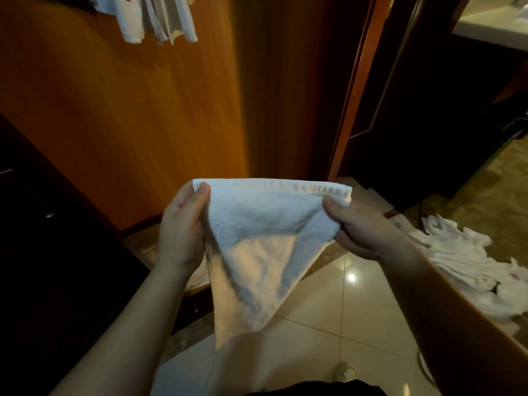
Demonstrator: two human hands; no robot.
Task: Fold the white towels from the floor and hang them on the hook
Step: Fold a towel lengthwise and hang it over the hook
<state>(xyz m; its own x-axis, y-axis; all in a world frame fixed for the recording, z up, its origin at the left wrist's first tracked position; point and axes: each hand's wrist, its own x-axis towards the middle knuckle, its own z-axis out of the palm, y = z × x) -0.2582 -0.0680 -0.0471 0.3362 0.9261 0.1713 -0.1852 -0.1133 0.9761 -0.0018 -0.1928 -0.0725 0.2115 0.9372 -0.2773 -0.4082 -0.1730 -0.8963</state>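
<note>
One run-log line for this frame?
fold | left hand, right hand pinch towel top corners | pile on floor | hung towels above

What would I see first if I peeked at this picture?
A white towel stretched out in the middle, with the left hand and right hand each pinching a top corner. Then a pile of towels on the floor at the right, and hanging towels top left.

floor [328, 304]: glossy pale tiles, reflecting a light spot
on floor, right: white towels [468, 261] lying in crumpled heap
</note>
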